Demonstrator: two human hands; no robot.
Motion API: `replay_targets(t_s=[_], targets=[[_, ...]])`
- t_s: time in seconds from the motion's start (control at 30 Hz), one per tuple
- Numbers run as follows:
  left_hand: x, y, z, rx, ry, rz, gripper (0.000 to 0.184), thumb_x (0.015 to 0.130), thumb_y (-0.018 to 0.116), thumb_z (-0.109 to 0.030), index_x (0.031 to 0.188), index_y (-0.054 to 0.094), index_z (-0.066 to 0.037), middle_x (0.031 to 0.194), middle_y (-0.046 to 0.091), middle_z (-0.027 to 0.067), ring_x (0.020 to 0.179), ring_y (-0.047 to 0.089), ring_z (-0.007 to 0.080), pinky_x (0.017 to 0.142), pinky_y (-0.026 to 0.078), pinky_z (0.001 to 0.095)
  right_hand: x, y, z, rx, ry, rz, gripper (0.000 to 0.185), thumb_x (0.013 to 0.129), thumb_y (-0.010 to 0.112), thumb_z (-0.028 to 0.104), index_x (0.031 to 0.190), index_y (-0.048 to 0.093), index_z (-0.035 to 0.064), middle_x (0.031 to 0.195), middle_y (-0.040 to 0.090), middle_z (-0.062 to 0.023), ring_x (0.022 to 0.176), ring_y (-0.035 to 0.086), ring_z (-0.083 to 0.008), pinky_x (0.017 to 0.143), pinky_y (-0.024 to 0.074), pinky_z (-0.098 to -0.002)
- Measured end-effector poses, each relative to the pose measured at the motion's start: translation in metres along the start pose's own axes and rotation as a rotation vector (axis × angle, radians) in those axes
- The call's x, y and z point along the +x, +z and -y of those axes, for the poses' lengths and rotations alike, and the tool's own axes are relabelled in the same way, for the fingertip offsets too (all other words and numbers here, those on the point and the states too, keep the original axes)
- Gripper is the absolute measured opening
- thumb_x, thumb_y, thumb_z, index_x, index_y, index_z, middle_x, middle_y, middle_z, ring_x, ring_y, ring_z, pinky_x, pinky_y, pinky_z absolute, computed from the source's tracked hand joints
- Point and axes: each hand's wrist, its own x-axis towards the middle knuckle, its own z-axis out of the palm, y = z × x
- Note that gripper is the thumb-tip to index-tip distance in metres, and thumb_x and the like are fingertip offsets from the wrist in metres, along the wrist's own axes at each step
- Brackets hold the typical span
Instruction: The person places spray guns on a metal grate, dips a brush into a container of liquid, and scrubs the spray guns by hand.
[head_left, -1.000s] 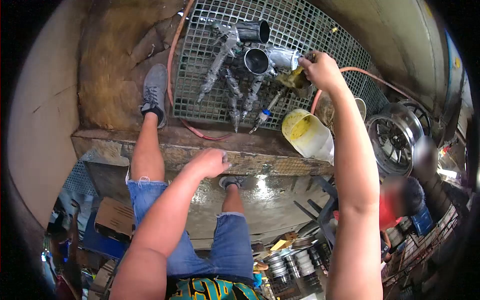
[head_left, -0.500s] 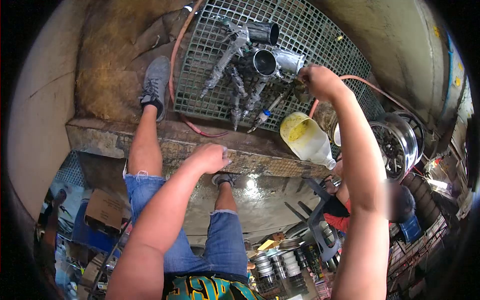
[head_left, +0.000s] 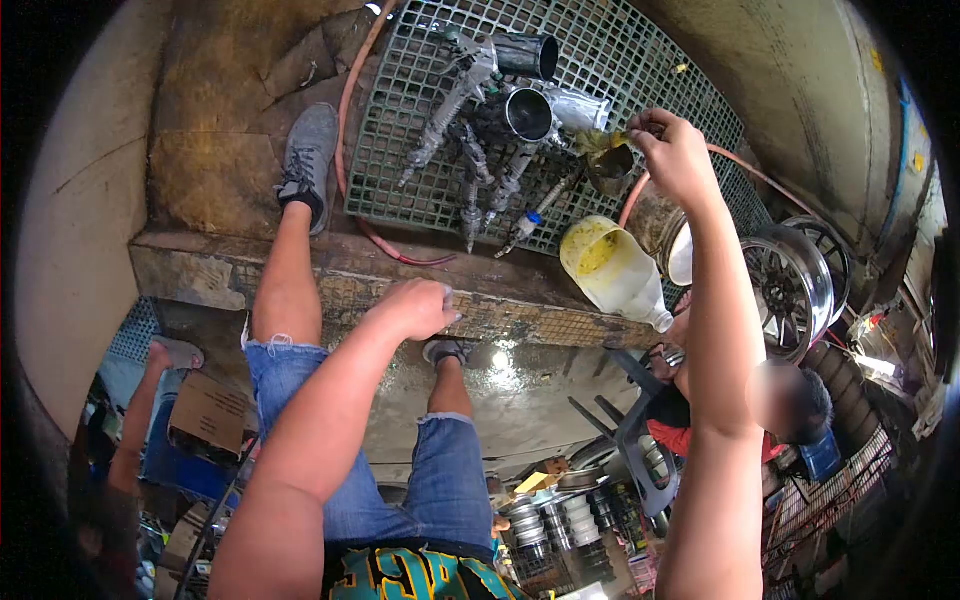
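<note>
My right hand (head_left: 680, 158) is over the right side of the green plastic grating (head_left: 400, 190), with fingers pinched at the edge of a dark, yellow-stained cup (head_left: 610, 172). Left of that cup lie several spray guns; one has a dark-mouthed metal cup (head_left: 528, 115), another a cup (head_left: 525, 57) tipped on its side. Below my right hand, a cut white plastic jug (head_left: 625, 280) with yellow residue rests on the ledge. My left hand (head_left: 418, 308) hangs in front of the ledge, fingers curled; whatever they may hold is hidden.
A red hose (head_left: 345, 165) curves along the grating's left edge. Alloy wheels (head_left: 790, 285) stand at the right, beside a bucket (head_left: 660, 225). Another person (head_left: 680, 430) sits low at the right near a grey chair (head_left: 640, 450). A cardboard box (head_left: 210, 415) is at lower left.
My right hand has moved right and slightly up, and the yellow-stained cup beneath it shows more fully. My left hand has barely moved. A person's leg has appeared at lower left.
</note>
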Motion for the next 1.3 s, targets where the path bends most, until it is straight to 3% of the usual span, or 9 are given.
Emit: replay_targets(t_s=[0.17,0.27,0.4,0.53,0.7,1.0,1.1,1.17,1.3], targets=[[-0.003,-0.01,-0.01,-0.024,-0.04,0.042,0.034,0.089,0.067,-0.038,0.102,0.069,-0.007,0.103,0.07,0.02,0.105,0.065,0.0401,0.089,0.05,0.0494,-0.045,0.034,0.017,-0.138,-0.235,-0.133,0.026,0.085,0.061,0.009,0.109,0.068,-0.0003,0.104,0.068,-0.0242,0.098,0.067,-0.041,0.09,0.0539,-0.0452],[0.0,-0.004,-0.005,0.029,0.002,0.009,0.034,0.089,0.066,-0.038,0.102,0.069,-0.007,0.104,0.07,0.0202,0.105,0.064,0.0401,0.09,0.05,0.0495,-0.063,0.077,0.017,-0.298,-0.269,0.019,0.028,0.08,0.061,0.003,0.108,0.062,0.0023,0.103,0.061,-0.0219,0.103,0.063,-0.0395,0.09,0.0537,-0.0481],[0.0,-0.005,-0.005,0.028,-0.006,0.025,0.034,0.089,0.066,-0.038,0.103,0.069,-0.008,0.105,0.071,0.0204,0.105,0.065,0.0399,0.09,0.05,0.0499,-0.069,0.131,-0.004,-0.509,-0.251,0.073,0.019,0.091,0.051,0.012,0.106,0.062,0.0063,0.108,0.059,-0.0143,0.102,0.063,-0.0306,0.08,0.0586,-0.0417],[0.0,-0.005,0.0,0.04,-0.003,0.033,0.033,0.089,0.066,-0.038,0.103,0.069,-0.008,0.106,0.071,0.0202,0.104,0.065,0.0401,0.089,0.051,0.0503,-0.083,0.136,0.008,-0.463,-0.267,0.01,0.018,0.089,0.055,0.011,0.104,0.062,0.0055,0.107,0.059,-0.0142,0.1,0.064,-0.0308,0.078,0.0585,-0.0431],[0.0,-0.005,-0.004,0.066,-0.015,0.022,0.033,0.089,0.068,-0.039,0.098,0.069,-0.007,0.104,0.071,0.0184,0.103,0.066,0.0386,0.087,0.052,0.0492,-0.081,0.114,0.013,-0.294,0.033,-0.052,0.018,0.087,0.054,0.006,0.103,0.06,0.0033,0.108,0.059,-0.0171,0.1,0.064,-0.0356,0.08,0.0569,-0.0488],[-0.002,-0.01,-0.022,0.123,0.022,-0.025,0.029,0.088,0.067,-0.035,0.098,0.068,-0.008,0.099,0.071,0.0184,0.099,0.066,0.039,0.085,0.052,0.0489,-0.132,0.18,0.017,0.034,0.188,-0.178,0.023,0.096,0.054,0.013,0.117,0.06,0.01,0.11,0.058,-0.0167,0.098,0.064,-0.0383,0.079,0.0549,-0.0494],[-0.005,-0.013,-0.041,-0.154,0.116,-0.196,0.026,0.087,0.068,-0.032,0.099,0.068,-0.008,0.102,0.07,0.0169,0.098,0.065,0.0377,0.087,0.051,0.0474,-0.156,0.203,0.024,0.208,0.268,-0.338,0.027,0.095,0.056,0.011,0.122,0.059,0.0129,0.111,0.058,-0.0154,0.1,0.063,-0.0378,0.081,0.0538,-0.0485],[-0.02,-0.012,-0.059,-0.024,0.581,-0.623,0.029,0.084,0.071,-0.025,0.106,0.068,-0.007,0.108,0.069,0.015,0.103,0.063,0.0363,0.09,0.048,0.0485,-0.167,0.215,0.023,0.279,0.26,-0.422,0.029,0.095,0.057,0.01,0.123,0.059,0.015,0.113,0.056,-0.0145,0.102,0.062,-0.0377,0.083,0.053,-0.0477],[-0.074,0.041,-0.141,0.012,1.201,-0.291,0.045,0.093,0.059,-0.041,0.124,0.065,-0.009,0.129,0.063,0.0111,0.118,0.06,0.0319,0.103,0.044,0.0505,-0.179,0.213,0.024,0.442,0.386,-0.477,0.031,0.094,0.06,0.009,0.123,0.059,0.0179,0.115,0.055,-0.0127,0.102,0.061,-0.0366,0.083,0.0527,-0.0477]])
